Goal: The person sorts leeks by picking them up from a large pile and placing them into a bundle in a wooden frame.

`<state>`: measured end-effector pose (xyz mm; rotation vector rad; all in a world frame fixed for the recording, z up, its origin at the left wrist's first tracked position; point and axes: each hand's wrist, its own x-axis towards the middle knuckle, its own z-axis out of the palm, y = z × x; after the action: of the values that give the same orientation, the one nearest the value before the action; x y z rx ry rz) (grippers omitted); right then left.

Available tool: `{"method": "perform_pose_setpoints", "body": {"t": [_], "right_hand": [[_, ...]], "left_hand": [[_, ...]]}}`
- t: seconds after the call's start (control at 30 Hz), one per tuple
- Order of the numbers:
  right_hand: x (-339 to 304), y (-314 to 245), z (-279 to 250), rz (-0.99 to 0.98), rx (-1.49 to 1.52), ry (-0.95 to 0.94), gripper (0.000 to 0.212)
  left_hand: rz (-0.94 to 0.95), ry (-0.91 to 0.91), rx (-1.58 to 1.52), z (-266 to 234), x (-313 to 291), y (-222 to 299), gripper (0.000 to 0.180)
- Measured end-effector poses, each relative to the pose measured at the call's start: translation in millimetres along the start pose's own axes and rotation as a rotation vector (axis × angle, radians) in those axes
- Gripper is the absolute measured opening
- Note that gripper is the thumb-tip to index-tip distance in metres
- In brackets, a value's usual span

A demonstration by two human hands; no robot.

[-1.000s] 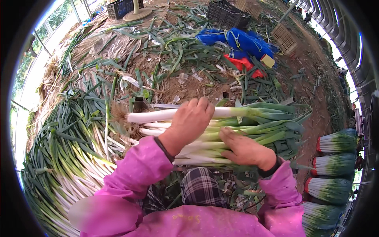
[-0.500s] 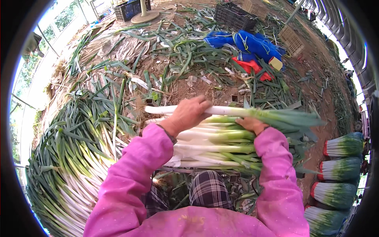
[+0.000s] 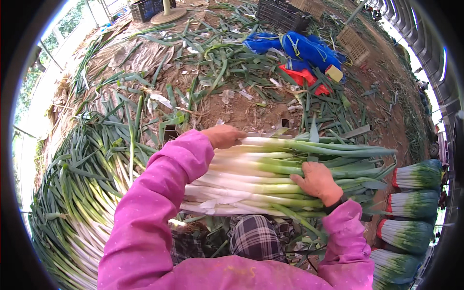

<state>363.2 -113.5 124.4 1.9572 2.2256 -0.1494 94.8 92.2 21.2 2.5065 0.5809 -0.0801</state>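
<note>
A row of leeks (image 3: 256,179) lies crosswise in front of me, white shafts to the left and green leaves to the right. At the row's far edge my left hand (image 3: 223,136) is closed round the white shaft of one leek (image 3: 270,142); its root end is hidden behind the hand and sleeve. My right hand (image 3: 321,181) rests palm down on the green part of the bundle, thumb apart from the fingers, holding nothing I can see.
A big heap of leeks (image 3: 79,212) spreads at my left. Bundled leeks (image 3: 411,205) with red bands line the right side. Farther off lie blue netting (image 3: 309,50), a red cloth (image 3: 302,76), a black crate (image 3: 280,15) and leaf scraps. Metal tube ends (image 3: 170,131) stick up beyond the row.
The far leek, held above the row by both hands before, now lies at its far edge. My right hand has let go and moved nearer, onto the bundle; the root end is out of sight.
</note>
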Motion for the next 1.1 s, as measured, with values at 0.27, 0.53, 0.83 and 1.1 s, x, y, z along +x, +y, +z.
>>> {"method": "perform_pose_setpoints", "body": {"t": [0.27, 0.53, 0.83, 1.1], "right_hand": [[-16.3, -21.1, -18.3, 0.075, 0.123, -0.138, 0.062], [87.9, 61.7, 13.6, -0.033, 0.095, -0.153, 0.042], [94.7, 61.3, 0.0, 0.008, -0.001, -0.107, 0.047], [113.9, 51.0, 46.1, -0.141, 0.062, -0.074, 0.048]], "left_hand": [[-0.296, -0.304, 0.502, 7.6, 5.4, -50.4, 0.036], [-0.144, -0.077, 0.085, 32.1, -16.6, -77.2, 0.049], [-0.241, -0.017, 0.164, 10.9, -19.5, -15.0, 0.026], [-0.36, -0.136, 0.293, -4.5, -57.3, -34.4, 0.028]]}}
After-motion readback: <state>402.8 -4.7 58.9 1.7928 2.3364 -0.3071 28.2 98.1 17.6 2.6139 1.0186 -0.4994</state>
